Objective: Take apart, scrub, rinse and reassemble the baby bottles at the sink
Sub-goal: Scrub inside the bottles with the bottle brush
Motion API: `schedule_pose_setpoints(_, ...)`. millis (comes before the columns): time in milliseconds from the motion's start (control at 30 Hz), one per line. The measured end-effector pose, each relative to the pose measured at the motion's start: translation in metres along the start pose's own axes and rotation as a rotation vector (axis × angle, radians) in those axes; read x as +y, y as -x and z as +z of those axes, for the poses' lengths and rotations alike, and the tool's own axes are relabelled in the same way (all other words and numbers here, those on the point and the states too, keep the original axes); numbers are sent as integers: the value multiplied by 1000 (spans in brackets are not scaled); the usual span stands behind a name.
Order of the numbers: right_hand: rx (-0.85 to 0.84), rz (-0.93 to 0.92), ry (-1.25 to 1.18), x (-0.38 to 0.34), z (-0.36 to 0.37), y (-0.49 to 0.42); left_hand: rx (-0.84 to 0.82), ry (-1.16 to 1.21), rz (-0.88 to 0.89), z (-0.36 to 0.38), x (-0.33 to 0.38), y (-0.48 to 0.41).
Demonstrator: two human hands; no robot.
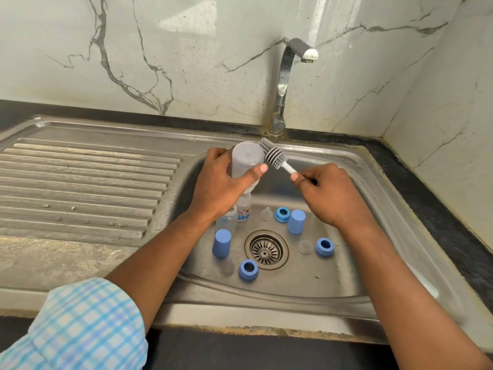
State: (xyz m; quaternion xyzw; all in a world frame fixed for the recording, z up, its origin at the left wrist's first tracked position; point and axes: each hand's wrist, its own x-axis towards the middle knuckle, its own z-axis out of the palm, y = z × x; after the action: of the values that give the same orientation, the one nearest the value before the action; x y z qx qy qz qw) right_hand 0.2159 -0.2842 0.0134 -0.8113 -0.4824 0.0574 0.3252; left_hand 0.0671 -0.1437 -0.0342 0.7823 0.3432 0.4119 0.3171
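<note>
Sink: steel basin (346,276) set in a dark counter (440,209), with a ribbed drainboard (80,182) on the left and a tap (282,84) at the far rim.
Drain: round strainer (266,249) in the middle of the basin floor.
Bottles: 2 on the floor at the far left of the drain, a clear bottle (226,222) and a printed bottle (244,212) just beside it.
Caps: 2 blue, standing; left cap (221,243) near the clear bottle, right cap (296,221) at the far right of the drain.
Rings: 3 blue; far ring (282,214) touching the right cap, right ring (324,247), near ring (248,269).
Nipples: 3 clear, each just left of a ring; far nipple (266,213), right nipple (305,247), near nipple (227,267).
</note>
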Motion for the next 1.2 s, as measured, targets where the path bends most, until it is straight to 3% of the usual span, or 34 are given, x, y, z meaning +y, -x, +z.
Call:
schedule_pose_setpoints(100, 8, 18, 121, 3, 3, 2, -46, 68, -25, 3, -4, 0)
schedule_pose_setpoints(200, 90, -24, 46, 1, 1, 2, -33, 49, -59, 4, -9, -2)
schedule_pose_setpoints(367, -23, -146, 1, -9, 8, 7, -3, -37, -34, 3, -9, -4)
schedule_pose_setpoints(567, 98, -24, 88, -2, 9, -1, -60, -96, 113, 9, -4, 2)
schedule_pose_setpoints(767, -37, -112, 27, -8, 1, 4, 26, -41, 50, 3, -8, -1)
schedule_pose_setpoints(967, 69, -52, 112, -2, 2, 0, -78, -177, 153, 10, -9, 1)
schedule_pose_setpoints(1133, -78, -146, 68, -9, 3, 6, 16, -136, 39, 2, -13, -5)
schedule_pose_setpoints(1200, -40, -133, 77, -11, 7, 5, 17, -80, 34, 0, -13, -5)
